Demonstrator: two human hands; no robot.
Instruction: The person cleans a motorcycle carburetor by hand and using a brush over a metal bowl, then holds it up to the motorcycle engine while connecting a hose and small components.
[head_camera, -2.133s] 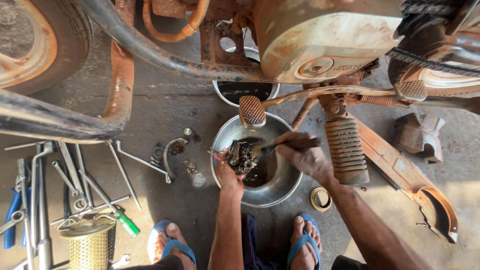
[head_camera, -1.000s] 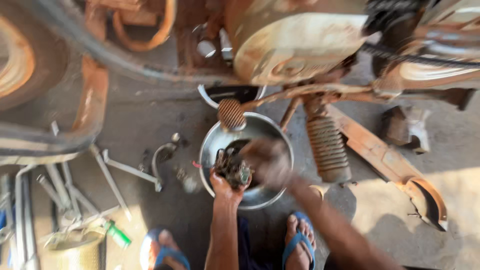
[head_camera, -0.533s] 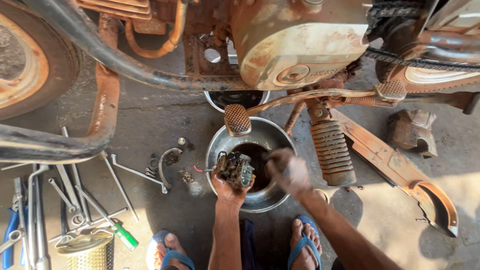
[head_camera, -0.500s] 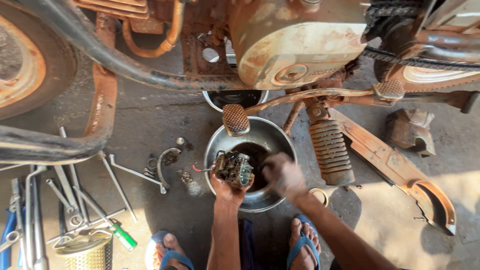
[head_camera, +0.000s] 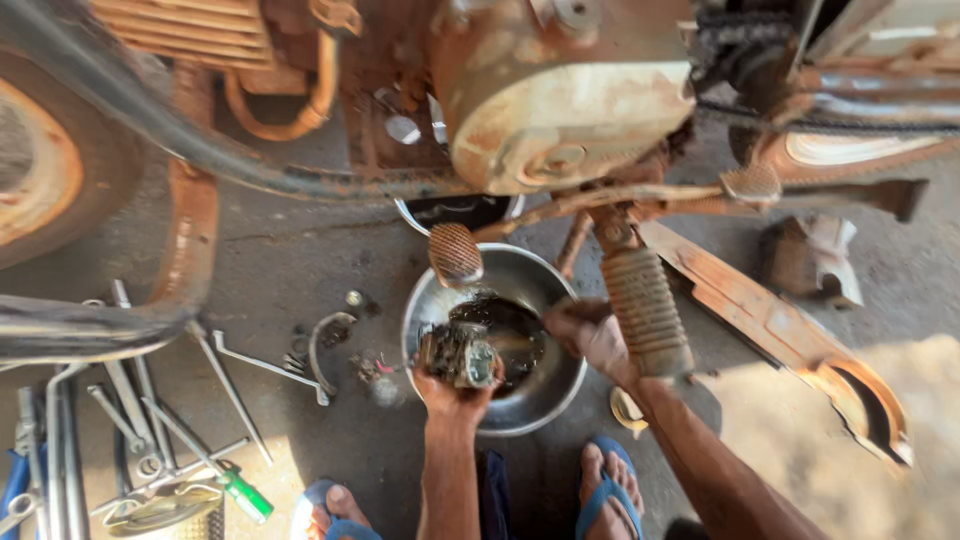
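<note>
My left hand (head_camera: 452, 392) grips a small dirty metal engine part (head_camera: 456, 352) and holds it over the near-left rim of a round steel bowl (head_camera: 545, 402) with dark liquid in it. At the bowl's right side, just beside the ribbed rubber footpeg (head_camera: 643, 312), is my right hand (head_camera: 590, 335). It is blurred, with the fingers curled. I cannot tell whether it holds anything. My feet in blue sandals (head_camera: 607, 482) rest on the concrete below the bowl.
A rusty motorcycle engine case (head_camera: 560, 110) and frame hang over the far side. A second dark pan (head_camera: 462, 210) sits behind the bowl. Several wrenches (head_camera: 150, 420) and a green-handled screwdriver (head_camera: 238, 490) lie at the left. A small round lid (head_camera: 628, 408) lies by the bowl.
My right hand moved from over the part toward the bowl's right rim. The dark tool it held earlier no longer shows. The left hand kept hold of the part.
</note>
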